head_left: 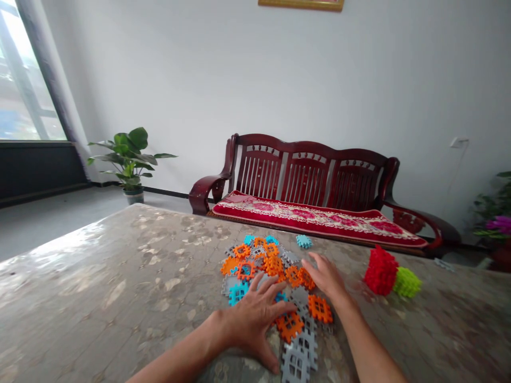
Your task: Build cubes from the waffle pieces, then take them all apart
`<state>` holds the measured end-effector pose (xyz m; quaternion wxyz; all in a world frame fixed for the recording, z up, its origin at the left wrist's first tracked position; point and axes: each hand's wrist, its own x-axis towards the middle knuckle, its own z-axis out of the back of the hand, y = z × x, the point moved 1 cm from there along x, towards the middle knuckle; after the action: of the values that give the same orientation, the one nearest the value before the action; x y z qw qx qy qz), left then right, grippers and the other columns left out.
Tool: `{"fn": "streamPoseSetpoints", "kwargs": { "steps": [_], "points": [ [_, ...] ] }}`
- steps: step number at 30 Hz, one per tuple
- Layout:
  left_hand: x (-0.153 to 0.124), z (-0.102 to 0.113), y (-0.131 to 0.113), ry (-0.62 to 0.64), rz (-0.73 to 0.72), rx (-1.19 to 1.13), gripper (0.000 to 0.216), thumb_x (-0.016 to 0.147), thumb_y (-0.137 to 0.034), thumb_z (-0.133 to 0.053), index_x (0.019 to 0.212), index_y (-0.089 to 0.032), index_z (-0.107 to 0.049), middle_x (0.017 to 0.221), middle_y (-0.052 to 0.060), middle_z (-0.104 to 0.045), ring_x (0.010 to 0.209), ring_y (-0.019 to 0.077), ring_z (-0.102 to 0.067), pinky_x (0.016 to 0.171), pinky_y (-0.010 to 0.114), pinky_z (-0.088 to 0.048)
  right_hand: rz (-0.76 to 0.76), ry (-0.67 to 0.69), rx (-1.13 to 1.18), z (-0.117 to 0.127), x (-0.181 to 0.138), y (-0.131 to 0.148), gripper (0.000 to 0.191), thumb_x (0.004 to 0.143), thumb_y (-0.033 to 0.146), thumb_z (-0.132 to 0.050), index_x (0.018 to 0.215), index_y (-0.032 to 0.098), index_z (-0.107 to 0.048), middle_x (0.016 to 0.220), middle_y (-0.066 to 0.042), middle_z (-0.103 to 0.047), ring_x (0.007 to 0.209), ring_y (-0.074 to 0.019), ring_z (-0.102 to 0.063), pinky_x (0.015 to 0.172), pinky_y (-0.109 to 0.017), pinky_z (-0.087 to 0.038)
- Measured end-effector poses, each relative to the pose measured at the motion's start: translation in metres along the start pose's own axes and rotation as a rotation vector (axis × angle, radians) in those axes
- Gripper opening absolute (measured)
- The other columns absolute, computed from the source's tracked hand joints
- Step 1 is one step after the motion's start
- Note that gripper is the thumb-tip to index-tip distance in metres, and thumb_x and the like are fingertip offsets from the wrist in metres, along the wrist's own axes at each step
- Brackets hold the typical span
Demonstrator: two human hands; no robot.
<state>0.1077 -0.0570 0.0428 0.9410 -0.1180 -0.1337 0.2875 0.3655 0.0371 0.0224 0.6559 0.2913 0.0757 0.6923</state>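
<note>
A loose pile of flat interlocking plastic tiles lies on the table in front of me, in orange, grey and light blue. My left hand [257, 314] is spread over the near part of the pile, between a blue tile [238, 293] and an orange tile [289, 325]. At the pile's right edge, my right hand [325, 274] reaches in with its fingers extended, beside an orange window tile [306, 279]. Another orange tile [320, 309] lies below that hand. Grey tiles [296, 363] trail toward me. Neither hand visibly holds a tile.
On the right of the patterned table [99, 298] stand a red block of joined pieces [381, 270] and a yellow-green one [407, 282]. A single blue tile [304, 241] lies beyond the pile. Behind the table is a wooden bench [305, 170]; a potted plant [130, 159] stands at left.
</note>
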Motion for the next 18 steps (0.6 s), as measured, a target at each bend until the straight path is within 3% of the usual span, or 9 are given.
{"fn": "streamPoseSetpoints", "kwargs": {
  "steps": [5,8,13,18],
  "points": [
    [0.008,-0.012,-0.009,-0.112,0.076,0.038,0.072,0.072,-0.065,-0.066,0.136,-0.034,-0.05,0.151,0.009,-0.043,0.135,0.0324,-0.04,0.117,0.057,-0.013,-0.008,0.046,-0.036,-0.003,-0.003,0.0,0.046,0.086,0.056,-0.052,0.117,0.026,-0.068,0.113,-0.009,-0.071,0.111,-0.0303,-0.061,0.095,-0.045,-0.045],
    [0.015,-0.017,-0.008,-0.16,0.105,0.069,0.054,0.078,-0.054,-0.065,0.127,-0.031,-0.055,0.137,0.007,-0.056,0.13,0.0289,-0.046,0.115,0.052,-0.018,0.02,0.067,-0.092,-0.002,-0.009,0.01,0.044,0.085,0.053,-0.055,0.119,0.027,-0.067,0.111,-0.008,-0.071,0.109,-0.0305,-0.059,0.09,-0.042,-0.046],
    [0.023,-0.018,-0.006,-0.111,0.109,0.122,0.04,0.079,-0.045,-0.068,0.113,-0.026,-0.057,0.103,0.004,-0.066,0.106,0.024,-0.057,0.102,0.04,-0.032,0.092,0.108,-0.184,-0.001,-0.014,0.028,0.035,0.082,0.037,-0.059,0.114,0.026,-0.069,0.108,-0.007,-0.07,0.105,-0.0264,-0.06,0.085,-0.035,-0.046],
    [0.023,-0.014,-0.008,-0.072,0.086,0.161,0.032,0.085,-0.051,-0.06,0.103,-0.024,-0.056,0.101,0.005,-0.064,0.096,0.0217,-0.057,0.087,0.034,-0.038,0.068,0.094,-0.194,-0.004,-0.014,0.031,0.028,0.084,0.029,-0.054,0.106,0.026,-0.07,0.103,-0.007,-0.07,0.096,-0.0226,-0.065,0.078,-0.031,-0.046]
  ]
}}
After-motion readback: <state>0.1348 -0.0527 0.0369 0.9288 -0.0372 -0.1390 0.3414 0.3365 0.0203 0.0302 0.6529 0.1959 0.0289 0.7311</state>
